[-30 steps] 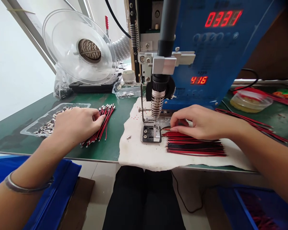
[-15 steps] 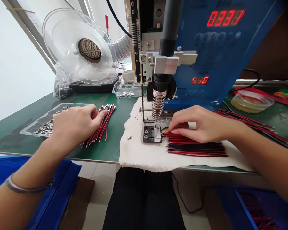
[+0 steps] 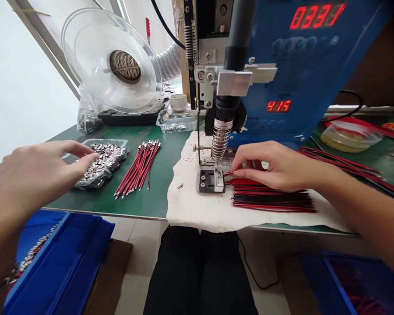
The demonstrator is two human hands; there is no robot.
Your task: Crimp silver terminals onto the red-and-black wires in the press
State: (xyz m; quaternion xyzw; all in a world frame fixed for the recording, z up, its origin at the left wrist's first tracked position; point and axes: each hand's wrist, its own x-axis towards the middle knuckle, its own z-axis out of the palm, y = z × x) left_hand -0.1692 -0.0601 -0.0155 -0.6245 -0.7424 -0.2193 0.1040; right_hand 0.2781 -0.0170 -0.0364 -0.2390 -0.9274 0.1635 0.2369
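Note:
My right hand (image 3: 272, 168) pinches a red wire (image 3: 228, 173) between thumb and fingertips, its end close to the small black jig (image 3: 212, 181) under the soldering machine's spring-wrapped tip (image 3: 221, 138). Just below that hand, a row of red and black wires (image 3: 272, 199) lies on the cream cloth. My left hand (image 3: 46, 175) hovers at the near left side of a clear plastic tray (image 3: 126, 143) heaped with small metal parts (image 3: 107, 159). Its thumb and forefinger are slightly apart, with nothing visible between them; the other fingers are hidden.
Red-black wires with metal ends (image 3: 139, 168) lie right of the tray. One loose metal part (image 3: 180, 185) rests on the cream cloth (image 3: 187, 210). Behind stand a blue machine (image 3: 282, 78) with red digits and a clear round shield (image 3: 88, 65). Blue bins (image 3: 65, 262) sit below the table.
My left hand has moved left, away from the wires with metal ends, uncovering them and the tray. My right hand stays by the jig, with the pinched red wire raised slightly.

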